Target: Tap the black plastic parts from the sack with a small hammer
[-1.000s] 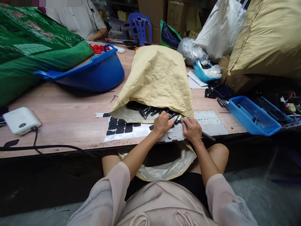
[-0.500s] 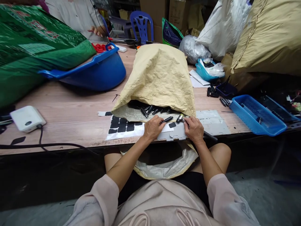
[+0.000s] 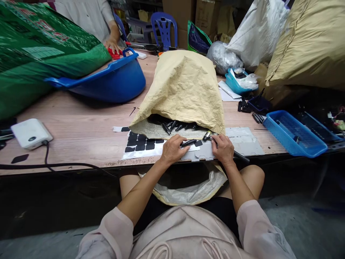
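My left hand [image 3: 174,148] is closed on a slim black pen-like piece [image 3: 189,142], which points right just above the table's front edge. My right hand [image 3: 223,148] grips a small hammer [image 3: 207,136] close to its head; the black handle sticks out to the right behind the hand. Between the two hands lies a black square sticker [image 3: 198,143]. Just beyond them, a tan woven sack [image 3: 188,86] lies with its mouth toward me, and several black pen-like pieces [image 3: 174,126] show inside. A sheet of black stickers [image 3: 140,143] lies left of my left hand.
A blue basin [image 3: 107,82] and green sack [image 3: 54,57] stand at left, near a white device [image 3: 31,133] with a cable. Blue basket [image 3: 293,133] at right. Another person's hand [image 3: 112,44] touches red pieces at the back. Below the edge, an open sack [image 3: 185,196] spans my lap.
My left hand has shifted slightly left and down, and the black piece sits lower. The hammer has barely moved. The other person's hand has come down onto the red pieces.
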Available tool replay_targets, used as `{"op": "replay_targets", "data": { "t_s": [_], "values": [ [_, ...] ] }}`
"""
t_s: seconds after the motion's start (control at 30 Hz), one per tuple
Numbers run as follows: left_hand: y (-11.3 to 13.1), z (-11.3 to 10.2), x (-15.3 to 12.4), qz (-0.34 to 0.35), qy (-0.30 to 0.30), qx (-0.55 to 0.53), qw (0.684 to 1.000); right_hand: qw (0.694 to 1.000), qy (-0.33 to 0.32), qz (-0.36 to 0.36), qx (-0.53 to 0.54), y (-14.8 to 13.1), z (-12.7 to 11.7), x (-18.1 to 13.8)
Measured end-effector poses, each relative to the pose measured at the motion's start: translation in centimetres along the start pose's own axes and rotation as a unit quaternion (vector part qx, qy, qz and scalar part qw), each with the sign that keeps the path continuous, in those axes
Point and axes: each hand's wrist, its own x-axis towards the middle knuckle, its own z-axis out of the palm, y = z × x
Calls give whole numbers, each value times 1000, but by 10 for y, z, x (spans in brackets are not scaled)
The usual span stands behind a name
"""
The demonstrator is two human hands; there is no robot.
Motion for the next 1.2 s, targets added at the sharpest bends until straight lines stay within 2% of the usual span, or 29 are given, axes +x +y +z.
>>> {"op": "replay_targets", "data": {
  "t_s": [0.1, 0.5, 0.63, 0.7, 0.73, 0.87, 0.93, 1.03, 1.2],
  "values": [
    [4, 4, 6, 13, -3, -4, 1000, 1000, 0, -1, 2, 0, 0, 0],
    [0, 11, 12, -18, -23, -55, 998, 1000, -8, 1, 9, 0, 0, -1],
    [1, 8, 13, -31, -12, -154, 987, 1000, -7, 3, 6, 0, 0, -1],
    [4, 7, 14, -73, -3, -278, 958, 1000, -7, 2, 4, 0, 0, -1],
    [6, 5, 14, -103, -2, -352, 930, 1000, -7, 1, 3, 0, 0, -1],
    [15, 1, 14, -216, -11, -583, 783, 1000, 3, -3, -4, 1, 1, -1],
    [18, -1, 13, -241, -17, -637, 732, 1000, 5, -5, -6, 1, 1, 0],
    [19, -1, 10, -249, -30, -676, 693, 1000, 6, -9, -7, 2, 1, 0],
    [16, 3, 5, -245, -49, -700, 669, 1000, 0, -4, -7, 2, 1, 0]
  ]
}}
